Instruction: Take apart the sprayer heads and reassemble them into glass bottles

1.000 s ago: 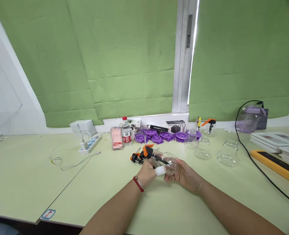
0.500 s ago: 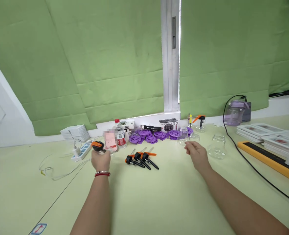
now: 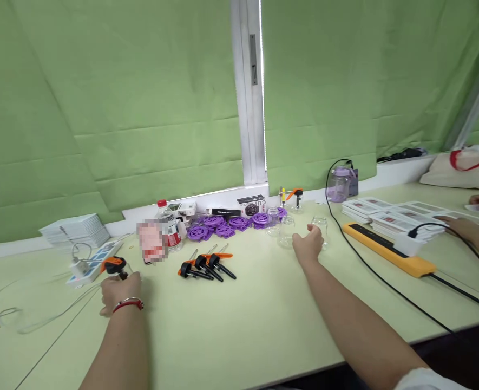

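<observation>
My left hand [image 3: 121,292] is closed around a glass bottle with an orange-and-black trigger top [image 3: 114,266], held upright at the left of the table; the fingers hide most of the glass. My right hand [image 3: 309,244] has thumb and fingers apart. It is in front of a clear glass jar [image 3: 320,223] and partly covers it; I cannot tell whether they touch. Left of that hand is another clear jar [image 3: 287,234], with a smaller glass piece [image 3: 273,221] behind it. Between my hands lie several black trigger tops [image 3: 202,264] with orange levers and black tubes.
Purple plastic parts [image 3: 225,225] and a water bottle [image 3: 172,233] line the back. A topped glass bottle [image 3: 298,201] stands farther right. A yellow power strip [image 3: 389,250], black cable [image 3: 361,254] and stacked cards [image 3: 401,216] lie right, near another person's hand [image 3: 458,227].
The view has swung right, bringing another person's hands and a cloth bag into sight. My right hand has opened and moved right to the far jar. My left hand still holds its bottle.
</observation>
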`<state>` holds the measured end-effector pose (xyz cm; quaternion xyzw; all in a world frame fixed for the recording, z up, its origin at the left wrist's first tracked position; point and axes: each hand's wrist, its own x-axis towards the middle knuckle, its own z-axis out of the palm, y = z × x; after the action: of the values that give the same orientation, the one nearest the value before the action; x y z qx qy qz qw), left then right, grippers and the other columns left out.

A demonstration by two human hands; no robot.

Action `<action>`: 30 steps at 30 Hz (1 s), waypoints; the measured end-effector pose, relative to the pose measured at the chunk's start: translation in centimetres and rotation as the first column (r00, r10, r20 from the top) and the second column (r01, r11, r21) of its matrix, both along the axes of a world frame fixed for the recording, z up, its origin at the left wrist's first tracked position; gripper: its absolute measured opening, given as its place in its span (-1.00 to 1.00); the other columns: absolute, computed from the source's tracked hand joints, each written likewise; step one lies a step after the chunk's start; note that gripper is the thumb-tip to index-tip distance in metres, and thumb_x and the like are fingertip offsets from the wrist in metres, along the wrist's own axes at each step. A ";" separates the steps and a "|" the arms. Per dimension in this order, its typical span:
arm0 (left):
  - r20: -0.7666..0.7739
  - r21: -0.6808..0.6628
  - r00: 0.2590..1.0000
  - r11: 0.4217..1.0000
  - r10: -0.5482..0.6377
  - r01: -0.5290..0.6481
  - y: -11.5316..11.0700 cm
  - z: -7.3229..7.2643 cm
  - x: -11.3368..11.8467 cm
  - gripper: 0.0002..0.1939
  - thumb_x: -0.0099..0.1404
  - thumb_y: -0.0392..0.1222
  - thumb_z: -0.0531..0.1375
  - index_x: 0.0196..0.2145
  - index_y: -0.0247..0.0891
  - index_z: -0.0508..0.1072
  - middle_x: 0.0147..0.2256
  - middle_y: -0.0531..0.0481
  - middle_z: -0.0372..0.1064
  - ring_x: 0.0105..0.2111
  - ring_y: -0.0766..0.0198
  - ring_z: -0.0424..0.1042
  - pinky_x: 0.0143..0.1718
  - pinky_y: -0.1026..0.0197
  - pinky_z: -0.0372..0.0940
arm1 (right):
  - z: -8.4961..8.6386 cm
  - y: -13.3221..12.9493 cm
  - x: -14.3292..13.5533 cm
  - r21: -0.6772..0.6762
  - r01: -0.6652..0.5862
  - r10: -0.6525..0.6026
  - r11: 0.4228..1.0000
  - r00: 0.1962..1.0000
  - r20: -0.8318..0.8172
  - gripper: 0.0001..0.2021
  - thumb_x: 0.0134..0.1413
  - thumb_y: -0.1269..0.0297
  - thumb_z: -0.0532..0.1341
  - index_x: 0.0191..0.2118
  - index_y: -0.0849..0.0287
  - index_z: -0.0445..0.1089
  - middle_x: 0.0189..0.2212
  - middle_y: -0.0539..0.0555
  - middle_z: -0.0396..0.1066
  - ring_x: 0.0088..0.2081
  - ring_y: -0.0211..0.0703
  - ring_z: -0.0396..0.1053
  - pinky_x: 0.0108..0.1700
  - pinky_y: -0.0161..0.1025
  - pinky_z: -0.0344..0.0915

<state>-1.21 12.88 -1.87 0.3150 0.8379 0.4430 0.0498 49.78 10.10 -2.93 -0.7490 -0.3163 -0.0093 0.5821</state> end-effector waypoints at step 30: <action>-0.652 -0.415 0.118 0.484 -0.749 0.770 -3.4 0.3 17.9 -0.52 0.21 -0.29 0.00 0.11 -0.18 0.20 0.10 -0.12 0.24 0.17 0.00 0.04 0.17 -0.27 -0.39 | -2.2 1.7 0.0 -0.440 -0.187 0.236 0.878 0.970 0.060 -0.09 -0.31 -0.09 0.24 0.16 0.38 0.06 0.08 0.39 0.19 0.09 0.20 0.19 0.05 -0.07 0.21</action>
<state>16.68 9.47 -1.57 0.8512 0.4821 0.1818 -0.1000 49.80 11.79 -5.12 -0.8182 -0.4225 0.0827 0.3810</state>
